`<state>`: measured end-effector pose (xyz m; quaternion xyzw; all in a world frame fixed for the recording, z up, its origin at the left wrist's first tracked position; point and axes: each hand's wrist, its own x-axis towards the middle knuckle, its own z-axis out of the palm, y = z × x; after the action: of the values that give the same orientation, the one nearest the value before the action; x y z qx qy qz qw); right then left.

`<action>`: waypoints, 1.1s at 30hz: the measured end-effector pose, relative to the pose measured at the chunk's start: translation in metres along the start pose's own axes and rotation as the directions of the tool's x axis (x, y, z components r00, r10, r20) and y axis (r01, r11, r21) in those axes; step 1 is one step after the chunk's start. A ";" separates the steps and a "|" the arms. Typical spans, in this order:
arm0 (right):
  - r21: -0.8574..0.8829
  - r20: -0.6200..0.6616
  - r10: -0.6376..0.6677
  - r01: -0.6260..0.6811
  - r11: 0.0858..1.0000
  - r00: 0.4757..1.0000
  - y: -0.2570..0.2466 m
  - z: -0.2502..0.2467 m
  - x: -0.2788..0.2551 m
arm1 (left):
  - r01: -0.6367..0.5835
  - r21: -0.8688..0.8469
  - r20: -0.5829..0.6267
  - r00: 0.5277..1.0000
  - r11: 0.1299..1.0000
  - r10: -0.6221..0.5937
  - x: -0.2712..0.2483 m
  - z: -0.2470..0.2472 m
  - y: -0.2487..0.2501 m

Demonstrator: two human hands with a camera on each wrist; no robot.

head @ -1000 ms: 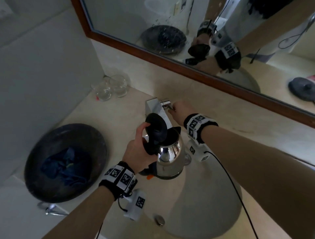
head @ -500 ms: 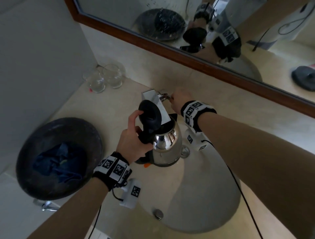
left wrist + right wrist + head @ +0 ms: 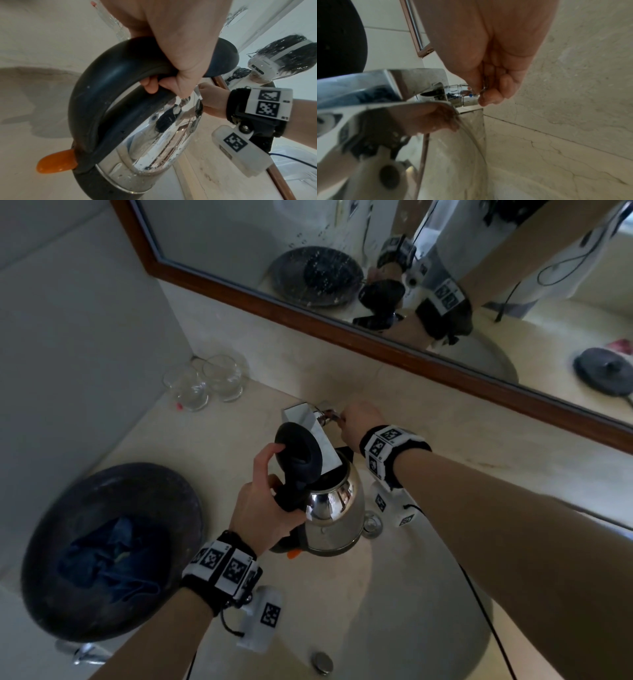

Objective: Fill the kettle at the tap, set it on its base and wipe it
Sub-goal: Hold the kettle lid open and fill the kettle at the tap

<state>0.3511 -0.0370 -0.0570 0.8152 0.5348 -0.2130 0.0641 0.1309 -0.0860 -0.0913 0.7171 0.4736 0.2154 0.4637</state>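
Both hands were busy: left hand [image 3: 263,508] gripped the kettle [image 3: 334,515] under the tap [image 3: 313,428], right hand [image 3: 359,422] pinched its lever [image 3: 467,94]; overturning risked splashing.

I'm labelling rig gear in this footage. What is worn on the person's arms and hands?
Both hands, left and right, are bare, no sleeves. Each wrist has a black band with white square-code tags and a white tagged camera block beneath it, with a thin black cable.
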 end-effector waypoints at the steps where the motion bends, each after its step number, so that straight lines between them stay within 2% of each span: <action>1: -0.003 0.001 -0.001 0.001 1.000 1.000 0.000 0.000 0.000 | 0.001 -0.007 -0.004 1.000 1.000 -0.001 0.000 0.000 0.000; 22: 0.017 -0.009 0.019 -0.019 1.000 1.000 0.002 0.004 0.005 | -0.011 -0.018 -0.019 1.000 1.000 0.010 -0.003 0.001 -0.001; 33: -0.011 -0.032 -0.016 0.016 1.000 0.999 0.003 0.006 0.004 | -0.020 -0.036 -0.026 0.999 0.999 0.019 -0.002 0.001 -0.002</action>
<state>0.3536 -0.0366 -0.0645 0.8138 0.5435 -0.1973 0.0584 0.1297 -0.0884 -0.0933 0.7102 0.4687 0.2378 0.4685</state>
